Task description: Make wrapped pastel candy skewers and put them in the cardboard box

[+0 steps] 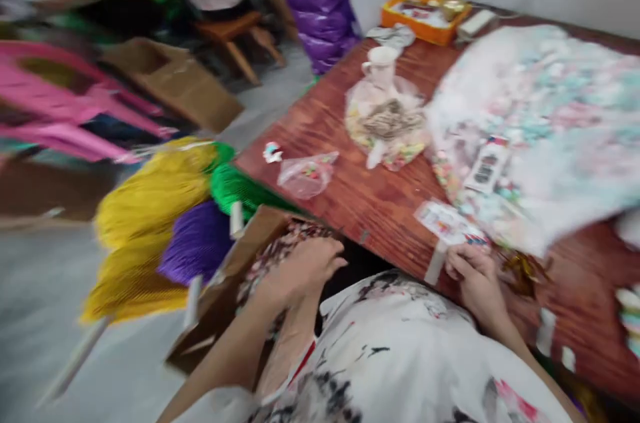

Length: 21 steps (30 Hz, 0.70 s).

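**Left hand [307, 266] above cardboard box [263, 226], right hand [473, 266] at printed packet [443, 222]**

Left hand: fingers loosely bent, tips apart, nothing visible between them; positioned over small mottled pieces [296, 230] filling the box, just beside the table [370, 203].

Right hand: fingers bent against near edge of printed packet; clamped on it or merely resting, cannot tell. Printed packet: on reddish wooden tabletop, near its front edge, with white strip [436, 263] just beside it and dark gold bundle [520, 273] on the hand's other side.

Farther over the table: whitish plastic [475, 83] with many pastel pieces, barcode label [486, 166] on top; clear bag [357, 100] of coloured bits, white cup [380, 66] at its far side; small clear bag [300, 180]; orange tray [425, 35] near the wall.

Left of the box: yellow netting [155, 190], purple netting [195, 243] and green netting [233, 190], all touching. Farther back, blurred: pink plastic furniture [45, 90].
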Each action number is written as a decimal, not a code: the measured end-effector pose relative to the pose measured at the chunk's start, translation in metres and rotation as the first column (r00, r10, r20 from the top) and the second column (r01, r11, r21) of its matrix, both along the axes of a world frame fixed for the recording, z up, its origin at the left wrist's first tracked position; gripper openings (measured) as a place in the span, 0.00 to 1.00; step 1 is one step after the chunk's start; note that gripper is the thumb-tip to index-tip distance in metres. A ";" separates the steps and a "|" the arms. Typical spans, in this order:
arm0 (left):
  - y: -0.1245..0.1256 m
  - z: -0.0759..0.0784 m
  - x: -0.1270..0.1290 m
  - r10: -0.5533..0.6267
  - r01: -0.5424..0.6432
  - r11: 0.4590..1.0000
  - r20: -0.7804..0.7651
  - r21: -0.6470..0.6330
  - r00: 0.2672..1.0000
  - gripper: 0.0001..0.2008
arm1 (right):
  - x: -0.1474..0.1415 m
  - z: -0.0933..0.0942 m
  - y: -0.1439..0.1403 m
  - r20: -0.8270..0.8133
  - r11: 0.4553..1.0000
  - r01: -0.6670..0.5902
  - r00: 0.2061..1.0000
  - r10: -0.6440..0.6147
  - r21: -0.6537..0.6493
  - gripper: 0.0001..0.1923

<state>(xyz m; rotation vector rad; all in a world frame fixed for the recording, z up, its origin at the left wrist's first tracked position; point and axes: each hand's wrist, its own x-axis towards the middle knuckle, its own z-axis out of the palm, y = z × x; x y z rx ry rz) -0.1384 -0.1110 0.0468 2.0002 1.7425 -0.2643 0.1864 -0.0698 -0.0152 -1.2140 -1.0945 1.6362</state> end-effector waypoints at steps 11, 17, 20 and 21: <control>0.075 -0.034 0.171 -0.492 0.391 0.819 0.165 0.421 0.855 0.08 | 0.069 0.027 -0.040 0.241 0.756 0.427 0.769 -0.592 0.495 0.05; 0.163 -0.019 0.165 -0.449 0.149 0.844 0.528 0.515 0.721 0.11 | 0.092 -0.002 -0.050 0.268 0.746 0.552 0.706 -0.656 0.372 0.06; 0.222 0.012 0.191 -0.357 0.081 0.869 0.506 0.488 0.785 0.13 | 0.073 0.002 -0.038 0.242 0.776 0.467 0.768 -0.593 0.424 0.07; 0.234 0.022 0.201 -0.334 0.092 0.874 0.453 0.477 0.827 0.14 | 0.067 0.005 -0.035 0.256 0.782 0.400 0.788 -0.560 0.478 0.06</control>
